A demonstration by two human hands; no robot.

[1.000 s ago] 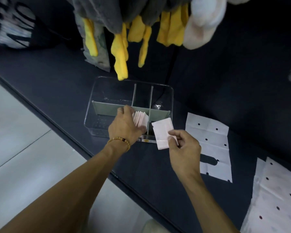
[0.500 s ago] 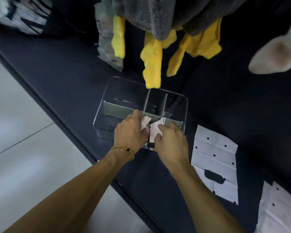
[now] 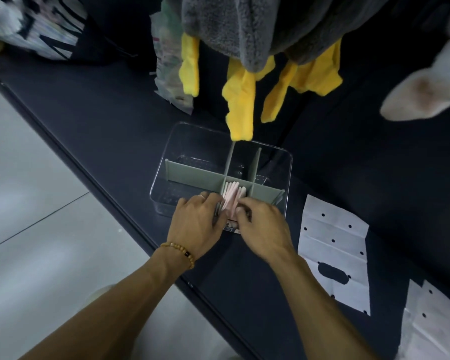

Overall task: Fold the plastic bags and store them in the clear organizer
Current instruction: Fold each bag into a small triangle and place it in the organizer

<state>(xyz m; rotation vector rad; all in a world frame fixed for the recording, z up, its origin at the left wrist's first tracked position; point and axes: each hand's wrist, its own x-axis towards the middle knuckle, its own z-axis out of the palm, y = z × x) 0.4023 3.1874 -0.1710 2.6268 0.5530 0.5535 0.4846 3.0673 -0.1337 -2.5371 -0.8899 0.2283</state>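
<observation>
The clear organizer (image 3: 178, 141) with grey dividers stands on the dark counter. Its front middle compartment holds a row of folded pale pink bags (image 3: 233, 194) standing on edge. My left hand (image 3: 196, 226) has its fingers curled against the left side of that row, at the organizer's near wall. Close beside it, my right hand (image 3: 264, 229) curls its fingertips onto the near right end of the same row. The near ends of the bags are hidden under my fingers. A flat white bag with black dots (image 3: 333, 245) lies unfolded to the right.
More dotted white bags (image 3: 437, 323) lie at the far right. Grey and yellow fabric (image 3: 240, 100) hangs low over the back of the organizer. A printed bag (image 3: 31, 29) sits at the far left. The counter edge (image 3: 94, 178) runs diagonally, with pale floor below it.
My right hand carried a folded bag from beside the organizer into the front middle compartment, and it now stands in the row. My left hand stayed at the row.
</observation>
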